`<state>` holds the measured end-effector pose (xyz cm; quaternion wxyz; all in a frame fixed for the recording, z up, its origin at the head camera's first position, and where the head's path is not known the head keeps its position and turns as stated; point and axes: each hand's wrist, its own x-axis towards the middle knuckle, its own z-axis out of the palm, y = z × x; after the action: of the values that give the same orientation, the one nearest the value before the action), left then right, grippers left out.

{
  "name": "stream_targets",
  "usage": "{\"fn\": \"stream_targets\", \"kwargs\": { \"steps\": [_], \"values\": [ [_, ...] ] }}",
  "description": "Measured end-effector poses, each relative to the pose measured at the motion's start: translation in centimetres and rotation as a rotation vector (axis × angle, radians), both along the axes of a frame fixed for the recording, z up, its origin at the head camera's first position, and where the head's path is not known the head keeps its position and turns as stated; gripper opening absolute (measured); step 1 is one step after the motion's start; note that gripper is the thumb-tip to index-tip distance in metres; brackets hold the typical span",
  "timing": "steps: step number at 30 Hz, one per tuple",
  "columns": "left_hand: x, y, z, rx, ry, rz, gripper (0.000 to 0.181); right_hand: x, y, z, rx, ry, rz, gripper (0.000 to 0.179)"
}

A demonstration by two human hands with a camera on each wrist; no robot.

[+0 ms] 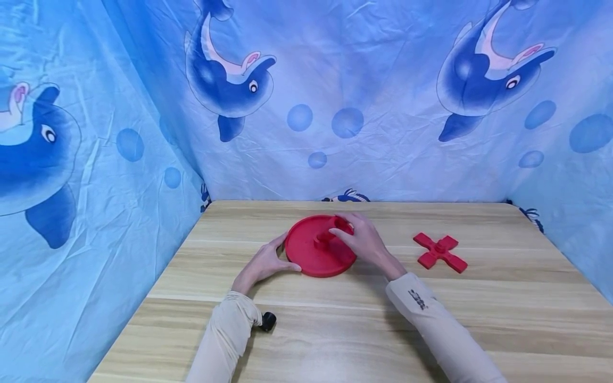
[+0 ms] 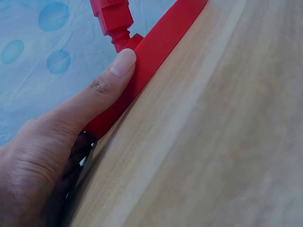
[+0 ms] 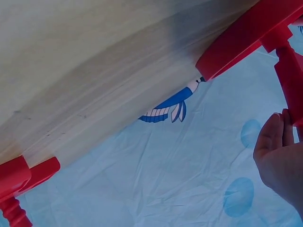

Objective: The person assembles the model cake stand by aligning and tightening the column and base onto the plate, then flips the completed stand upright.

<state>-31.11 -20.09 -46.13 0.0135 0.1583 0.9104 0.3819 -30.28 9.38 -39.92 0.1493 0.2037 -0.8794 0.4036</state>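
Disc (image 1: 306,258) gripped at its left edge by my left hand (image 1: 263,263), I'd square the post (image 2: 113,18), pinched in my right hand (image 1: 363,242), before pressing down.

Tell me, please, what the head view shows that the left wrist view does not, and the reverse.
Only the head view shows the right hand, the cross lying on the table, and the printed dolphins. Only the left wrist view shows clearly the narrow neck of the post. Both share the left hand holding the disc, the post, the table and the blue cloth with round spots.
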Motion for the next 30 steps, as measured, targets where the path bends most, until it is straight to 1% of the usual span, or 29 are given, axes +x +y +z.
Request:
{"fn": "stream_targets", "kwargs": {
  "steps": [6,10,14,20,26,30],
  "values": [
    [-0.2,0.3,-0.1,-0.012,-0.005,0.007,0.116,-0.7,-0.1,-0.1,0.034,0.000,-0.001,0.059],
    [-0.5,0.5,0.0,-0.016,-0.008,0.010,0.117,-1.2,-0.3,0.1,0.042,-0.003,-0.005,0.058],
    [-0.6,0.6,0.0,-0.017,-0.007,0.017,0.116,-1.8,-0.6,0.3,0.042,0.005,0.009,0.055],
    [-0.5,0.6,0.3,-0.015,-0.017,0.021,0.113,-2.4,-1.2,0.5,0.033,0.017,0.044,0.053],
    [-0.4,0.6,0.5,-0.016,-0.012,0.017,0.113,-2.7,-2.0,0.7,0.074,0.007,0.043,0.051],
    [-0.4,0.7,0.5,-0.020,-0.012,0.015,0.113,-2.9,-2.2,0.7,0.076,-0.014,0.035,0.051]
  ]
}}
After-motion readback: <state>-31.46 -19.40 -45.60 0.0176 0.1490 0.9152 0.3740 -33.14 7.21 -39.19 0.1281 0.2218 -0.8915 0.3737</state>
